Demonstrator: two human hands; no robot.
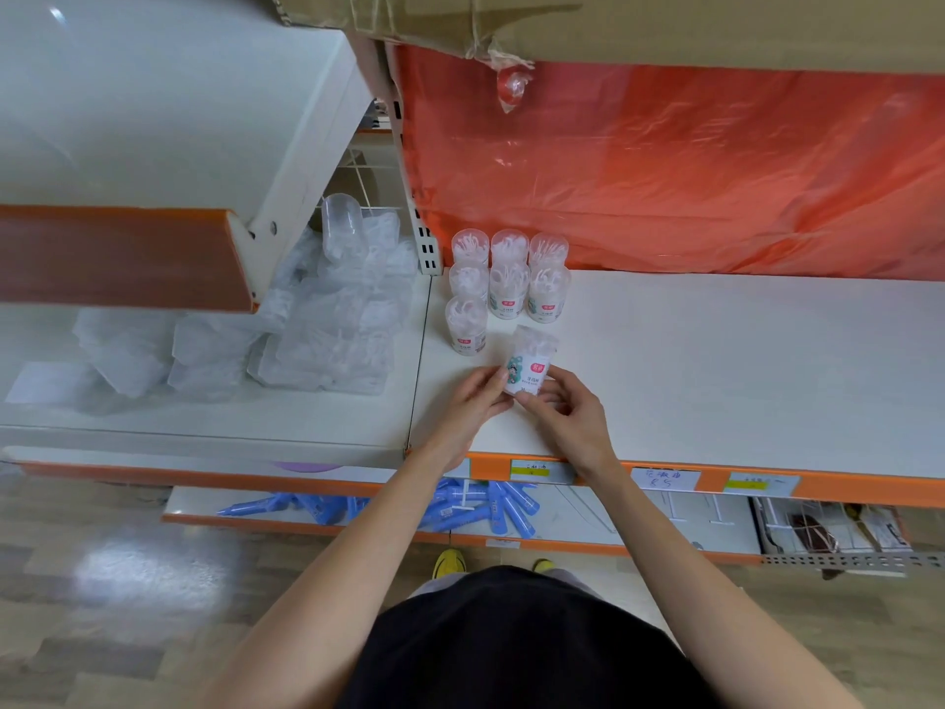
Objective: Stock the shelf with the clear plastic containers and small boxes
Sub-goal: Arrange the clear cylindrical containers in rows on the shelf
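Observation:
A clear plastic container [532,358] with a white label and a red logo stands slightly tilted on the white shelf [716,360]. My left hand [473,406] holds its left side with curled fingers, and my right hand [567,406] pinches its lower right side. Behind it, several identical containers [509,278] stand in rows at the shelf's back left, one [465,327] being the nearest.
A heap of clear plastic boxes and bags [317,319] fills the left shelf bay. Red plastic sheeting [690,171] hangs behind the shelf under a cardboard box [613,23]. Blue tubes [480,504] lie on the lower shelf. An orange-edged shelf [122,255] juts out at upper left.

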